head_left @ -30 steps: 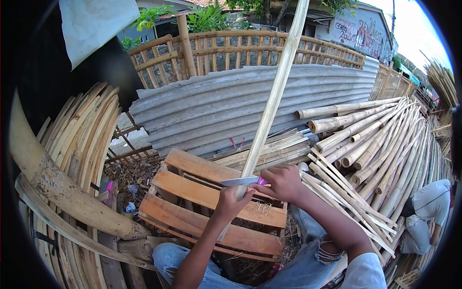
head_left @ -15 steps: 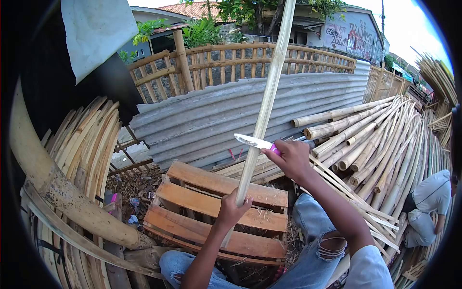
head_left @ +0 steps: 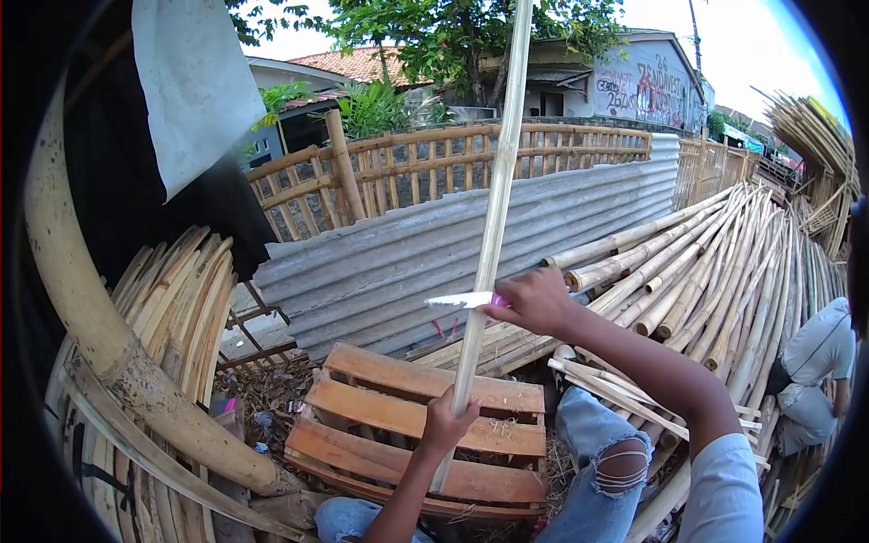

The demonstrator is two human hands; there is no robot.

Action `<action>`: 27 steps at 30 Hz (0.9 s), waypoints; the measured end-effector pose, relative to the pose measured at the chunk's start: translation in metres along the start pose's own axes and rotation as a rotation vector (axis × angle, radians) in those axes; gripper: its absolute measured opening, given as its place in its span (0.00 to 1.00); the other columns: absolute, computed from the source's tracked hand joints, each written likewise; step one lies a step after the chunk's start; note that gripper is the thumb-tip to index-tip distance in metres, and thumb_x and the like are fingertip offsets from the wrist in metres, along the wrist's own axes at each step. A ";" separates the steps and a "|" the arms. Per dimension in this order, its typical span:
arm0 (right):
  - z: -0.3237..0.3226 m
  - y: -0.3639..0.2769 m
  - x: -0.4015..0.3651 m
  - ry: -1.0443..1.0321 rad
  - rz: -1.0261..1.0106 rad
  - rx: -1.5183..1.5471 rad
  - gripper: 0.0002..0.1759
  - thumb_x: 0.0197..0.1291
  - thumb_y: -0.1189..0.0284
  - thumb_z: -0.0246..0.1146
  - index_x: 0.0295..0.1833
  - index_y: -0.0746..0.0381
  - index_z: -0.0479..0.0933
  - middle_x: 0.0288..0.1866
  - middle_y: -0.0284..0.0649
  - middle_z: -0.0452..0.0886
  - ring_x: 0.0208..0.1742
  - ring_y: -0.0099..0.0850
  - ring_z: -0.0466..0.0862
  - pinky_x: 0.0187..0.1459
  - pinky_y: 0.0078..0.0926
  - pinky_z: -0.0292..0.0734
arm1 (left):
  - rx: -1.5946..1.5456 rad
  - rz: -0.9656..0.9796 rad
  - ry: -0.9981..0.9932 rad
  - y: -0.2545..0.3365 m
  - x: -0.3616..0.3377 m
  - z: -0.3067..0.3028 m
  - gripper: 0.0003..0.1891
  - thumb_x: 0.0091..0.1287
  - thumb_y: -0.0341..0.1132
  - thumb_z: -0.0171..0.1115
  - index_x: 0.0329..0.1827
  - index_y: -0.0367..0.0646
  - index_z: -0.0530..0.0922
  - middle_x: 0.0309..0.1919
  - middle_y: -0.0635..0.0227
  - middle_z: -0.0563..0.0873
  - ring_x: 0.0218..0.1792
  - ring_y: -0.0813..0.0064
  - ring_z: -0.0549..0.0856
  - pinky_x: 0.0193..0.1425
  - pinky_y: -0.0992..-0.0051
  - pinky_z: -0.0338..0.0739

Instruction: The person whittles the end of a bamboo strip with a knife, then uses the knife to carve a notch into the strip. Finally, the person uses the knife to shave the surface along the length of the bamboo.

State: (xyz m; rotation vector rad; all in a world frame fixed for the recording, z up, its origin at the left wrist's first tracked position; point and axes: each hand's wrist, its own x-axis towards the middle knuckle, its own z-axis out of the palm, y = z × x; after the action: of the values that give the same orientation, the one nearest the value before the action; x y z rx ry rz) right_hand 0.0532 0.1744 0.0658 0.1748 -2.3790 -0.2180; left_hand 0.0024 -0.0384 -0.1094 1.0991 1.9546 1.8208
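A long pale bamboo strip (head_left: 497, 195) stands nearly upright in front of me, its top running out of view. My left hand (head_left: 450, 422) is wrapped round its lower part, above a slatted wooden crate (head_left: 367, 407). Higher up, my right hand (head_left: 540, 302) grips a knife (head_left: 457, 300) by its pink handle. The blade points left and lies across the strip, apparently against it. Small shavings are scattered on the crate's slats. The strip's lower end drops down past the front slats.
Many bamboo poles (head_left: 697, 262) are piled at the right, where a person (head_left: 810, 362) bends down. Split bamboo strips (head_left: 176, 299) stand on the left beside a thick bamboo post (head_left: 100, 335). Corrugated sheeting (head_left: 389, 258) and a bamboo fence (head_left: 434, 163) run behind the crate.
The view has tilted up a little, so the scene sits lower. My right hand and the knife remain at about the same height on the strip, the blade turned more edge-on.
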 end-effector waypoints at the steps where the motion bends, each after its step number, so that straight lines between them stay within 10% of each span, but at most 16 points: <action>1: -0.015 0.020 0.023 0.054 0.192 0.010 0.31 0.62 0.43 0.55 0.19 0.57 0.76 0.09 0.38 0.70 0.12 0.38 0.73 0.19 0.36 0.65 | 0.009 0.008 0.012 -0.003 0.001 0.001 0.11 0.59 0.34 0.68 0.35 0.35 0.76 0.21 0.64 0.82 0.22 0.76 0.82 0.29 0.72 0.76; 5: -0.041 0.051 0.055 0.052 0.520 0.133 0.33 0.62 0.43 0.53 0.21 0.61 0.79 0.11 0.42 0.71 0.15 0.41 0.73 0.22 0.39 0.66 | 0.010 0.011 0.012 0.002 0.002 0.000 0.11 0.60 0.34 0.67 0.33 0.36 0.75 0.18 0.67 0.80 0.18 0.79 0.79 0.25 0.74 0.74; 10: -0.028 0.027 0.027 -0.152 0.065 -0.060 0.34 0.62 0.41 0.52 0.19 0.59 0.77 0.11 0.40 0.72 0.18 0.42 0.77 0.23 0.39 0.68 | -0.167 -0.046 0.053 0.008 -0.001 -0.002 0.10 0.61 0.35 0.66 0.32 0.38 0.75 0.14 0.74 0.75 0.12 0.87 0.73 0.16 0.81 0.66; 14: -0.059 0.096 0.085 0.065 0.542 -0.056 0.35 0.62 0.40 0.52 0.17 0.60 0.75 0.10 0.40 0.69 0.15 0.40 0.72 0.21 0.39 0.63 | -0.164 -0.062 0.013 0.004 0.002 -0.002 0.11 0.62 0.35 0.66 0.32 0.38 0.74 0.14 0.74 0.76 0.13 0.86 0.73 0.16 0.81 0.67; 19: -0.042 0.055 0.066 -0.117 0.126 -0.087 0.33 0.62 0.40 0.51 0.27 0.57 0.83 0.13 0.44 0.73 0.18 0.43 0.76 0.25 0.42 0.68 | -0.164 -0.017 0.042 0.004 0.001 -0.005 0.11 0.62 0.37 0.65 0.32 0.39 0.74 0.14 0.73 0.76 0.13 0.86 0.73 0.16 0.81 0.67; 22: -0.076 0.133 0.113 0.129 0.737 -0.135 0.37 0.60 0.37 0.50 0.23 0.60 0.81 0.22 0.47 0.81 0.30 0.48 0.84 0.30 0.46 0.74 | -0.123 -0.026 0.023 -0.004 0.006 0.001 0.12 0.63 0.38 0.65 0.32 0.40 0.74 0.14 0.74 0.75 0.13 0.87 0.73 0.15 0.81 0.66; 27: -0.067 0.132 0.105 0.238 0.845 0.130 0.42 0.61 0.35 0.47 0.25 0.66 0.79 0.27 0.55 0.80 0.37 0.54 0.81 0.41 0.48 0.72 | -0.209 -0.143 -0.085 0.007 0.012 0.008 0.13 0.65 0.41 0.64 0.35 0.40 0.74 0.15 0.75 0.72 0.12 0.87 0.69 0.14 0.82 0.63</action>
State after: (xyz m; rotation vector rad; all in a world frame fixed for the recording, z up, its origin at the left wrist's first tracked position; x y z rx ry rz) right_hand 0.0151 0.2762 0.2107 -0.6966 -2.0294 0.3402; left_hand 0.0019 -0.0247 -0.1007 0.9303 1.7039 1.8219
